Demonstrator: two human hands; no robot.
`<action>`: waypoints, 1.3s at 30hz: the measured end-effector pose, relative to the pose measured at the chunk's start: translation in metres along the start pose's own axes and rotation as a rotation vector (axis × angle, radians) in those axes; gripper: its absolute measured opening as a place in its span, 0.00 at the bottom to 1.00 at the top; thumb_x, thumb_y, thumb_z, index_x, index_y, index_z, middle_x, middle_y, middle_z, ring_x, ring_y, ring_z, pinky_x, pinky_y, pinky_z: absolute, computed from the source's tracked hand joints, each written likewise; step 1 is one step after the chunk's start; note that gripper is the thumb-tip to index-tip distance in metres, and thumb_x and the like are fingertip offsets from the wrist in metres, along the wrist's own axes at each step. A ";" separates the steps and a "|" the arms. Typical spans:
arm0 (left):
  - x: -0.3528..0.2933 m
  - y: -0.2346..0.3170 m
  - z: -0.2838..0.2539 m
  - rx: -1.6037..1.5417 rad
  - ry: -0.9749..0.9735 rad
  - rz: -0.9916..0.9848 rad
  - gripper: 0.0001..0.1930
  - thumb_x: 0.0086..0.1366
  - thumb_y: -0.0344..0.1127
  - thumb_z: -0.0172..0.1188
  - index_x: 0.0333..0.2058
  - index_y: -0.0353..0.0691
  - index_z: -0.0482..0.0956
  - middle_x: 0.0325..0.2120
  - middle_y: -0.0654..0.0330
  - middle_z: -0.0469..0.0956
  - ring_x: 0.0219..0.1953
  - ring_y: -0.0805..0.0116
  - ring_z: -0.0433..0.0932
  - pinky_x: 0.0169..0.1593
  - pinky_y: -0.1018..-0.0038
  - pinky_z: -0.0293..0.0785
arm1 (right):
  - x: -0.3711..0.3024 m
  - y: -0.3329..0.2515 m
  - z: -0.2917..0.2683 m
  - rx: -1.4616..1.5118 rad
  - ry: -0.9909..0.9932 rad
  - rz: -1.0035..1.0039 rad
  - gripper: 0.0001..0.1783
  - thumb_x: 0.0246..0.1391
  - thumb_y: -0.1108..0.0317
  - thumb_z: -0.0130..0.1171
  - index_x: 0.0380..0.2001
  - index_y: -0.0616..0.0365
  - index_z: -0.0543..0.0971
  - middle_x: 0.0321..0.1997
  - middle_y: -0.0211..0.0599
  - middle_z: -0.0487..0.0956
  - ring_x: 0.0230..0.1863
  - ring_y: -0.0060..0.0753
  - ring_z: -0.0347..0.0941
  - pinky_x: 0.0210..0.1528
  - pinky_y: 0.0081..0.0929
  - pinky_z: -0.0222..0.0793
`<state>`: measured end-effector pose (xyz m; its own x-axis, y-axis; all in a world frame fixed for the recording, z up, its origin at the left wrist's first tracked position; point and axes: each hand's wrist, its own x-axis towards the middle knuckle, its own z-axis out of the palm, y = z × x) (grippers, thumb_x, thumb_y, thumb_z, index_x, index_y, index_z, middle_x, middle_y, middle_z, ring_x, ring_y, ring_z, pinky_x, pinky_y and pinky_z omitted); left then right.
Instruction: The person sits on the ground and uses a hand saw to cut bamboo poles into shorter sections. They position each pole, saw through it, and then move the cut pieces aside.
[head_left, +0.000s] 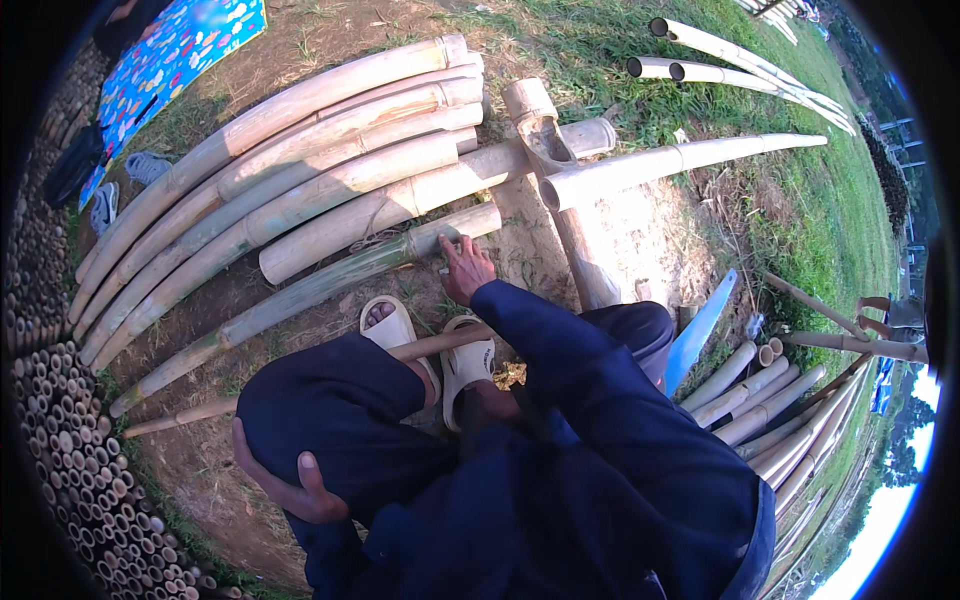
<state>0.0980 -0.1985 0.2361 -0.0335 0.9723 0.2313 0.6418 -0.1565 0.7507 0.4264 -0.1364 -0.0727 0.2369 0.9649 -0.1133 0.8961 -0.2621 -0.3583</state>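
Note:
My right hand (467,270) reaches forward, its fingers apart and touching the near side of a greenish bamboo pole (330,285) close to its cut right end. That pole lies slantwise on the ground in front of my feet. My left hand (300,487) rests on my left knee with thumb and fingers spread, holding nothing. Just beyond the greenish pole lies a thick pale bamboo pole (400,200), its right part passing by a notched bamboo piece (548,143). A thin stick (200,413) lies low to the left and passes by my sandals (395,325).
Several long bamboo poles (250,130) lie side by side beyond. Another pole (680,160) points right. A blue saw blade (702,330) stands by my right knee, near short bamboo lengths (745,395). Stacked cut bamboo (90,470) lines the left; a patterned blue mat (180,70) lies far left.

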 end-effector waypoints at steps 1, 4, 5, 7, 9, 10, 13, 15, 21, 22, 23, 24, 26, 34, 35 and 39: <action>0.002 0.000 0.001 0.010 -0.004 0.033 0.45 0.62 0.52 0.55 0.70 0.27 0.57 0.68 0.39 0.60 0.70 0.45 0.61 0.71 0.51 0.55 | 0.001 -0.003 -0.008 0.047 -0.076 0.033 0.48 0.54 0.58 0.66 0.75 0.47 0.55 0.66 0.60 0.61 0.58 0.65 0.74 0.57 0.55 0.75; 0.008 -0.004 0.003 0.080 -0.024 0.167 0.44 0.62 0.53 0.56 0.70 0.28 0.59 0.69 0.38 0.60 0.71 0.43 0.60 0.71 0.50 0.54 | 0.000 -0.019 -0.044 0.176 -0.270 0.153 0.48 0.55 0.55 0.67 0.75 0.48 0.56 0.66 0.58 0.63 0.60 0.65 0.74 0.60 0.53 0.74; 0.011 -0.007 0.003 0.136 -0.033 0.231 0.43 0.62 0.53 0.56 0.69 0.29 0.61 0.69 0.38 0.60 0.72 0.43 0.59 0.72 0.50 0.54 | -0.001 -0.013 -0.046 0.199 -0.268 0.140 0.48 0.54 0.55 0.67 0.75 0.48 0.56 0.64 0.58 0.65 0.59 0.65 0.75 0.60 0.52 0.74; 0.027 0.006 0.003 0.324 -0.119 0.389 0.41 0.62 0.53 0.58 0.68 0.32 0.65 0.67 0.40 0.64 0.71 0.42 0.61 0.71 0.49 0.56 | -0.005 -0.007 -0.055 0.255 -0.258 0.112 0.49 0.54 0.54 0.68 0.75 0.48 0.56 0.61 0.58 0.69 0.58 0.64 0.75 0.60 0.51 0.74; 0.049 0.028 -0.001 0.595 -0.262 0.562 0.38 0.62 0.51 0.62 0.66 0.34 0.69 0.64 0.42 0.69 0.68 0.42 0.65 0.70 0.50 0.58 | -0.025 0.003 -0.072 0.249 -0.265 0.035 0.45 0.56 0.54 0.67 0.73 0.49 0.60 0.55 0.57 0.75 0.58 0.61 0.75 0.60 0.50 0.74; 0.060 0.038 -0.001 0.515 -0.375 0.553 0.36 0.62 0.49 0.63 0.64 0.34 0.70 0.62 0.43 0.71 0.66 0.41 0.67 0.69 0.51 0.60 | -0.040 0.008 -0.086 0.273 -0.283 -0.032 0.44 0.56 0.54 0.67 0.73 0.50 0.62 0.55 0.56 0.75 0.58 0.60 0.76 0.59 0.50 0.74; 0.101 0.075 0.025 0.321 -0.613 0.638 0.31 0.61 0.42 0.67 0.60 0.34 0.74 0.57 0.45 0.76 0.61 0.41 0.73 0.65 0.54 0.65 | -0.105 0.021 -0.149 0.246 -0.310 -0.054 0.40 0.57 0.54 0.66 0.70 0.50 0.66 0.55 0.50 0.77 0.58 0.54 0.75 0.62 0.48 0.71; 0.126 0.105 0.059 0.246 -0.650 0.842 0.29 0.59 0.37 0.70 0.58 0.34 0.76 0.53 0.45 0.78 0.57 0.43 0.77 0.61 0.57 0.71 | -0.160 0.048 -0.186 0.089 -0.256 -0.016 0.40 0.56 0.52 0.67 0.70 0.48 0.67 0.57 0.45 0.77 0.60 0.51 0.75 0.68 0.48 0.65; 0.147 0.170 0.220 0.073 -0.823 1.029 0.20 0.57 0.34 0.71 0.48 0.38 0.79 0.40 0.50 0.81 0.43 0.47 0.82 0.46 0.59 0.77 | -0.281 0.091 -0.219 -0.055 0.178 0.297 0.33 0.56 0.48 0.65 0.63 0.47 0.76 0.65 0.36 0.75 0.74 0.46 0.62 0.77 0.68 0.37; 0.144 0.174 0.249 0.054 -0.849 0.994 0.18 0.59 0.36 0.70 0.47 0.39 0.79 0.40 0.50 0.82 0.43 0.48 0.82 0.46 0.59 0.78 | -0.285 0.093 -0.218 -0.028 0.257 0.282 0.32 0.56 0.48 0.65 0.62 0.48 0.77 0.66 0.35 0.75 0.75 0.45 0.60 0.77 0.69 0.35; 0.136 0.182 0.290 0.043 -0.899 0.997 0.18 0.61 0.38 0.70 0.47 0.39 0.79 0.40 0.51 0.82 0.44 0.49 0.82 0.46 0.60 0.78 | -0.285 0.094 -0.217 -0.017 0.271 0.337 0.31 0.56 0.47 0.65 0.59 0.48 0.79 0.67 0.32 0.75 0.75 0.43 0.59 0.77 0.68 0.35; 0.127 0.187 0.330 0.069 -0.922 0.943 0.19 0.61 0.39 0.70 0.48 0.40 0.79 0.40 0.51 0.82 0.44 0.50 0.83 0.46 0.59 0.78 | -0.279 0.096 -0.215 0.019 0.277 0.382 0.30 0.56 0.47 0.65 0.58 0.48 0.80 0.65 0.32 0.76 0.75 0.41 0.60 0.77 0.68 0.35; 0.107 0.180 0.411 0.259 -0.868 0.915 0.30 0.57 0.49 0.72 0.53 0.38 0.75 0.50 0.49 0.79 0.54 0.50 0.78 0.57 0.57 0.74 | -0.265 0.101 -0.208 0.054 0.324 0.450 0.28 0.56 0.48 0.65 0.56 0.49 0.81 0.61 0.31 0.79 0.73 0.36 0.63 0.76 0.70 0.38; 0.050 0.223 0.496 0.714 -0.858 0.775 0.53 0.45 0.59 0.78 0.63 0.32 0.66 0.58 0.48 0.74 0.65 0.53 0.69 0.70 0.58 0.60 | -0.272 0.111 -0.222 0.120 0.366 0.427 0.23 0.56 0.50 0.65 0.50 0.51 0.84 0.57 0.28 0.82 0.70 0.35 0.68 0.76 0.64 0.44; 0.047 0.221 0.501 0.716 -0.858 0.780 0.52 0.45 0.59 0.78 0.62 0.32 0.67 0.57 0.48 0.75 0.65 0.53 0.70 0.70 0.58 0.60 | -0.272 0.111 -0.221 0.117 0.357 0.427 0.23 0.56 0.50 0.65 0.50 0.51 0.84 0.57 0.28 0.82 0.69 0.35 0.68 0.76 0.64 0.44; 0.053 0.204 0.521 0.710 -0.827 0.811 0.46 0.46 0.54 0.77 0.59 0.34 0.69 0.53 0.47 0.79 0.58 0.54 0.78 0.71 0.59 0.59 | -0.271 0.112 -0.219 0.108 0.349 0.414 0.23 0.56 0.50 0.65 0.50 0.51 0.84 0.57 0.29 0.82 0.69 0.35 0.68 0.76 0.63 0.44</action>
<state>0.6264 -0.0887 0.0787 0.8437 0.5083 -0.1723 0.5224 -0.8514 0.0462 0.5445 -0.4234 0.1208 0.6884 0.7241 0.0425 0.6623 -0.6036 -0.4439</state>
